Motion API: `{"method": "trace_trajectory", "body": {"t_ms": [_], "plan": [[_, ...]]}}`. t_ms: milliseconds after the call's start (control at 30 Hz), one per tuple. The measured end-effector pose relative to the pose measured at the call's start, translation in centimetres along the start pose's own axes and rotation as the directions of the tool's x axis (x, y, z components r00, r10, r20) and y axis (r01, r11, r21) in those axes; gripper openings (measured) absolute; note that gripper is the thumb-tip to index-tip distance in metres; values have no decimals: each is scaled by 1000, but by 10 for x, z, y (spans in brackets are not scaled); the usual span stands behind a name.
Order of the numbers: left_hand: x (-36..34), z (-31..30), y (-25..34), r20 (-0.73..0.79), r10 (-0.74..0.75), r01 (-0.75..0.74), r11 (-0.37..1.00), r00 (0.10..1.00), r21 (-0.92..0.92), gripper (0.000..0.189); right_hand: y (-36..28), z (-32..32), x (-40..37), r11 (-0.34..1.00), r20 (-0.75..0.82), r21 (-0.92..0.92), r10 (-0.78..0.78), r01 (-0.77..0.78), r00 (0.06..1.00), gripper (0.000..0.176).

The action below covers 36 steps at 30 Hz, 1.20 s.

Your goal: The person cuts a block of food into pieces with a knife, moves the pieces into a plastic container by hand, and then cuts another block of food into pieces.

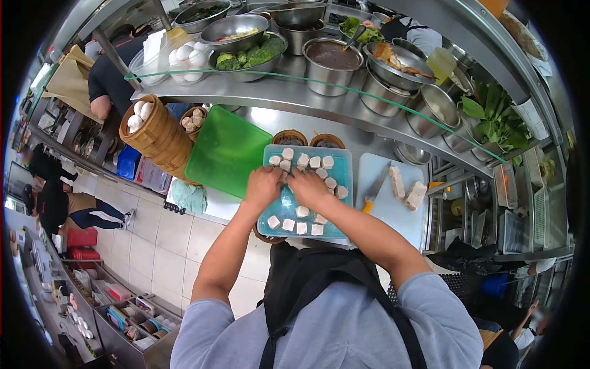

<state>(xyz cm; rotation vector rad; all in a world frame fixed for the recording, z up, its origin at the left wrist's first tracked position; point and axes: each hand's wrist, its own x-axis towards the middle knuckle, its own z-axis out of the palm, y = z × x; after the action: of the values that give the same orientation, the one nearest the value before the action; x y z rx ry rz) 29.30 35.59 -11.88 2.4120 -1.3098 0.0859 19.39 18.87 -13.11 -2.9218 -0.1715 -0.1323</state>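
Note:
A blue-green plastic tray [286, 208] holds several pale food cubes [302, 211], spread in loose rows. My left hand [264, 186] and my right hand [309, 187] meet over the tray's upper left part, fingers curled and pointing away from me. Between the fingertips shows a pale piece, apparently one of the cubes, largely hidden by both hands. More cubes lie just beyond my fingers and to the right. A white cutting board [387, 218] at the right bears a knife [376, 189] with a yellow handle and two uncut pale blocks [415, 195].
A green lid or tray [226, 150] leans at the left, beside stacked bamboo steamers [158, 138] topped with eggs. Two small steamers stand behind the tray. A steel shelf [276, 92] overhead carries bowls of broccoli, sauce and greens. Other people are at the far left and lower right.

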Motion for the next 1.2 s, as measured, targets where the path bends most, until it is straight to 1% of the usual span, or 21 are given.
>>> {"method": "trace_trajectory", "body": {"t_ms": [33, 100, 133, 167, 200, 233, 267, 300, 333, 400, 433, 500, 533, 600, 633, 700, 733, 833, 1000, 1067, 1200], "plan": [[0, 2, -2, -3, -34, 34, 998, 999, -49, 25, 6, 2, 3, 1000, 4, 1, 4, -4, 1000, 27], [-7, -9, 4, 7, -72, 72, 992, 997, -105, 26, 12, 5, 5, 997, -134, 65, -22, 31, 991, 24], [-13, -21, 8, 127, -69, 92, 978, 990, -186, 26, 15, 1, 0, 997, -128, 70, -22, 31, 992, 24], [-20, -32, 13, 243, -57, 122, 957, 968, -263, 26, 16, -22, -10, 971, -207, 239, 39, 12, 978, 23], [-30, -34, 16, 248, -62, 129, 956, 967, -264, 26, 20, -39, -19, 917, -274, 400, 113, 6, 955, 22], [-43, -35, 21, 298, 18, 66, 961, 954, -269, 27, 27, -46, -28, 915, -269, 403, 111, 7, 957, 22], [-55, -37, 27, 348, 98, 3, 960, 932, -278, 28, 36, -51, -41, 903, -232, 422, 191, -78, 954, 23], [-61, -45, 39, 343, 108, -27, 972, 933, -234, 32, 42, -54, -53, 885, -194, 436, 270, -163, 943, 25], [-63, -42, 44, 345, 109, -27, 972, 932, -234, 32, 47, -57, -63, 884, -193, 438, 272, -165, 943, 25], [-63, -31, 49, 210, 18, 17, 986, 978, -164, 33, 52, -60, -84, 866, -127, 429, 339, -257, 932, 20], [-58, -25, 49, 214, 24, 12, 986, 977, -165, 33, 54, -58, -91, 864, -128, 430, 346, -262, 930, 20], [-39, -13, 46, 63, -98, 102, 993, 993, -64, 38, 55, -54, -100, 888, -136, 369, 344, -275, 929, 24], [-31, -9, 46, 62, -95, 98, 993, 994, -62, 38, 53, -53, -104, 887, -140, 370, 346, -275, 928, 24], [-19, 0, 51, -25, -154, 153, 988, 988, -29, 38, 47, -54, -114, 894, -83, 290, 379, -341, 922, 38], [-18, 9, 51, -23, -147, 147, 989, 989, -28, 38, 45, -54, -117, 892, -86, 292, 385, -346, 919, 38], [-12, 23, 52, 2, -97, 96, 992, 995, 79, 40, 41, -53, -123, 881, 17, 241, 415, -407, 910, 57], [-12, 29, 52, 5, -83, 83, 993, 996, 81, 40, 40, -53, -126, 877, 11, 243, 426, -415, 905, 57], [-12, 28, 61, 15, -97, 96, 993, 995, 65, 37, 38, -51, -139, 909, 23, 226, 355, -351, 935, 72], [-10, 25, 57, 98, -82, 93, 989, 992, -114, 33, 36, -48, -152, 927, 4, 233, 301, -294, 954, 63], [-7, 18, 55, 213, -50, 86, 983, 976, -162, 31, 38, -46, -152, 933, -14, 232, 285, -274, 958, 58], [-8, 0, 65, 174, -50, 82, 980, 983, -180, 26, 49, -40, -147, 934, -47, 257, 270, -250, 962, 47]]}}
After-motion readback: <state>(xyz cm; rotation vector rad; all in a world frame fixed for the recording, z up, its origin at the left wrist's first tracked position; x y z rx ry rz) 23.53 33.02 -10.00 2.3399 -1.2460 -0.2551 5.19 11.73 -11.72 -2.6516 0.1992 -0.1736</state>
